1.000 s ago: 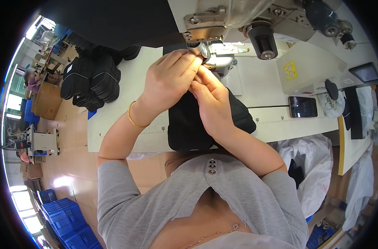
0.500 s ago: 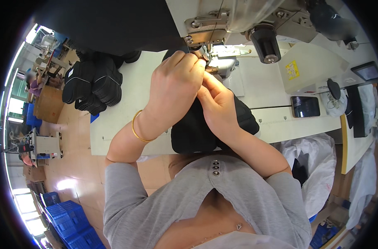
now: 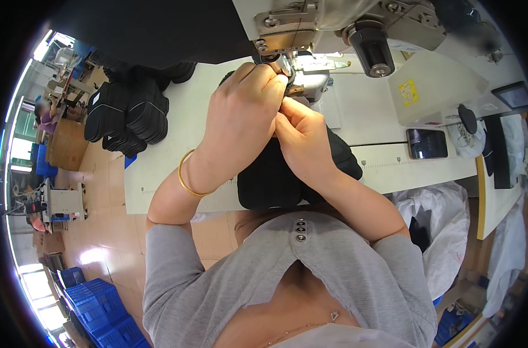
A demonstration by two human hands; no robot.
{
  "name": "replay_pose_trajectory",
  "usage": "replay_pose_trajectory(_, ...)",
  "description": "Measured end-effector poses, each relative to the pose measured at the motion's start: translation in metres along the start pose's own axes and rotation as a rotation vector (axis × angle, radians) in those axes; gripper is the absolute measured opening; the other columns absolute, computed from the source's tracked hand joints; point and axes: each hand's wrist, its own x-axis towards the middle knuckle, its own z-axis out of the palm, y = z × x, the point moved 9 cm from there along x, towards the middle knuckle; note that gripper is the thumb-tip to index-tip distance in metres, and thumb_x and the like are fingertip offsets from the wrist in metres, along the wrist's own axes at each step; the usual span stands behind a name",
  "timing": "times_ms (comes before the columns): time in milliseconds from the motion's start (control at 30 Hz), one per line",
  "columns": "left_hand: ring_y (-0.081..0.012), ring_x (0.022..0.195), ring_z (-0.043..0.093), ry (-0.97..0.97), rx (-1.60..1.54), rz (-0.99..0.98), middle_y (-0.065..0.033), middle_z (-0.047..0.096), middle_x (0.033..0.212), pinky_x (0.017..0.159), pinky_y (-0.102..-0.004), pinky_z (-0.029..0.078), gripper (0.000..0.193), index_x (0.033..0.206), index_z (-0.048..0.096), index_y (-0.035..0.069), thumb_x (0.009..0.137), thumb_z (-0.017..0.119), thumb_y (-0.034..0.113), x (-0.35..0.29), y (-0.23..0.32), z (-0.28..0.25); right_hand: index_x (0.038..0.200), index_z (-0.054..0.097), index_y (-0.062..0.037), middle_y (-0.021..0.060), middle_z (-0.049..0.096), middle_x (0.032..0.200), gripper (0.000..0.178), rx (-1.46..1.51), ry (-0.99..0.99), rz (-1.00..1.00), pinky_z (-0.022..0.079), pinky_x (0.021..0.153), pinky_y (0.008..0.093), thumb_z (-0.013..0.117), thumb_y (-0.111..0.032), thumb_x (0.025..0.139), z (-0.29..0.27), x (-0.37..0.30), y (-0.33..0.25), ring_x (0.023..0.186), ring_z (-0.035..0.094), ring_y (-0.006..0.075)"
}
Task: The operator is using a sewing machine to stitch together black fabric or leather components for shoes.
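Note:
My left hand [image 3: 239, 113], with a gold bangle on its wrist, is closed at the needle area of a sewing machine [image 3: 284, 42]. Its fingers pinch black fabric [image 3: 268, 184], whose gripped edge is mostly hidden under them. Just to the right and slightly nearer me, my right hand [image 3: 304, 139] is also closed, thumb against forefinger, on the same fabric. The rest of that black, padded-looking material lies beneath both hands and reaches the table's front edge. A metal presser part [image 3: 277, 62] stands right beyond my left fingertips.
Bundled stacks of black pieces [image 3: 126, 113] sit on the white table [image 3: 177, 168] at left. A phone [image 3: 426, 144] lies at right, beside the machine's body. A white sack [image 3: 438, 232] hangs below the table's right side. Blue crates [image 3: 104, 307] stand on the floor at lower left.
The whole view has shifted slightly, with the machine a little higher in the picture. Both hands keep nearly the same place and hold at the needle area.

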Motion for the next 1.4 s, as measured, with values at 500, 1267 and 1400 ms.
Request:
replay_pose_trajectory(500,-0.0289,0.084,0.060,0.092,-0.179,-0.083,-0.0121,0.064,0.097,0.072,-0.0369,0.052,0.031,0.097,0.065,-0.004,0.066,0.065,-0.008,-0.018,0.019,-0.015,0.114,0.065,0.0039,0.0013,0.066,0.094,0.023,0.009,-0.068,0.213,0.050,0.072,0.0210,0.054,-0.007,0.097,-0.022,-0.014,-0.028,0.085,0.059,0.0053)
replay_pose_trajectory(1267,-0.0278,0.085,0.064,0.146,-0.012,-0.017,-0.0150,0.068,0.100,0.073,-0.0356,0.055,0.034,0.098,0.069,-0.008,0.064,0.066,-0.006,-0.021,0.040,-0.007,0.109,0.062,0.0082,0.0074,0.068,0.089,0.023,0.124,-0.090,0.207,0.057,0.076,0.0265,0.047,-0.002,0.096,-0.026,-0.026,-0.042,0.084,0.068,0.0130)
replay_pose_trajectory(1400,-0.0279,0.085,0.064,0.153,-0.033,-0.026,-0.0147,0.068,0.099,0.073,-0.0354,0.054,0.033,0.097,0.068,-0.007,0.065,0.066,-0.005,-0.017,0.036,-0.005,0.108,0.063,0.0081,0.0070,0.068,0.088,0.023,0.165,-0.075,0.219,0.057,0.076,0.0265,0.047,-0.002,0.096,-0.026,-0.022,-0.039,0.084,0.069,0.0133)
